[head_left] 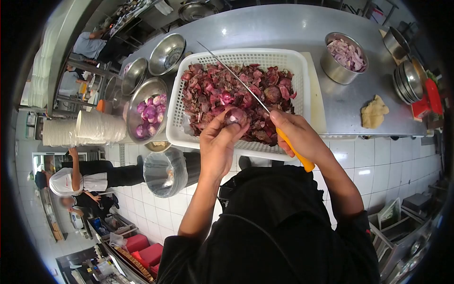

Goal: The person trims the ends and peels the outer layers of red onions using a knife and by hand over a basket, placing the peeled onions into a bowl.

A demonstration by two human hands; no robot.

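Observation:
Between the fingers and thumb of my left hand (217, 146) is a red onion (235, 117), a pale cut spot showing on it. My right hand (299, 135) grips a knife by its yellow-orange handle (294, 150); the long thin blade (236, 78) points up and to the left. Both hands are above the near side of a white perforated basket (302, 94). Loose dark-red onion skins (203, 85) fill it, with some whole onions (273, 94) among them. Left of the basket, a metal bowl (134, 106) holds peeled purple onions (150, 116).
A steel pot (338, 71) of sliced onions stands at the right, near a yellowish cloth (374, 112) and stacked bowls (402, 85). Empty metal bowls (168, 54) sit at the left. Below the table edge is a lined bin (165, 173). Other people (71, 182) stand at the left.

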